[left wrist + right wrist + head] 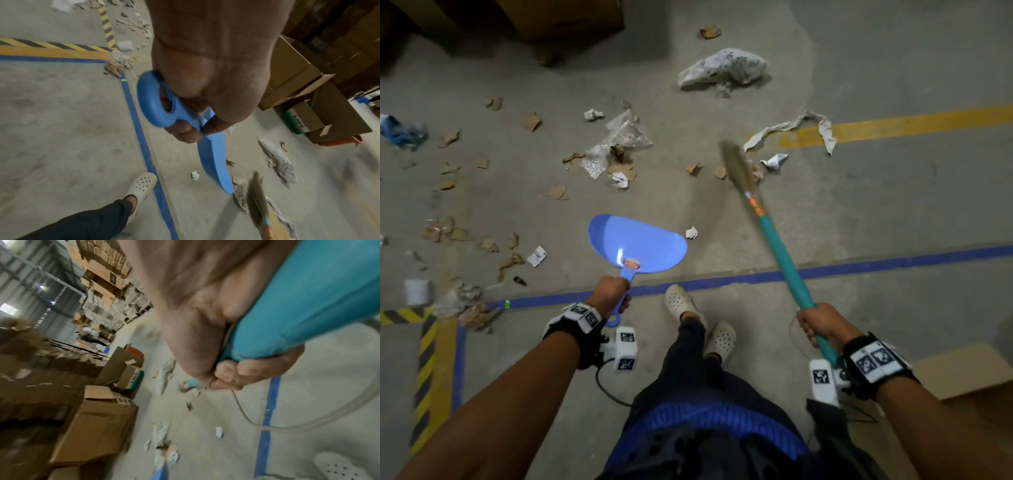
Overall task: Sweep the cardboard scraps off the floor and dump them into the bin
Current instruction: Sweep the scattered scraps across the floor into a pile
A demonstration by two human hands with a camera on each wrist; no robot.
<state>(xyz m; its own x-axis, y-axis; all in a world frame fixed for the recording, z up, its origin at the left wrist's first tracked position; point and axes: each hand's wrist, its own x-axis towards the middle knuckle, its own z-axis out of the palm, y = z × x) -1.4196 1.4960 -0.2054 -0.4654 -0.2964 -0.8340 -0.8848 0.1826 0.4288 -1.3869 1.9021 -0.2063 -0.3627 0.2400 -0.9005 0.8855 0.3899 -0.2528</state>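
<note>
While hands (610,291) grip tools, cardboard scraps (558,192) lie ahead.

Concrete floor (859,212), dusty. Blue tape line (893,262) and yellow line (914,126) cross it. Cardboard scraps (532,121) scattered left, a crumpled white bag (722,68), clear plastic wrap (619,137), torn paper strip (791,128).

Likely a warehouse, stacked cardboard boxes (98,431), concrete floor (859,212), hazard-striped tape (424,370)
</note>
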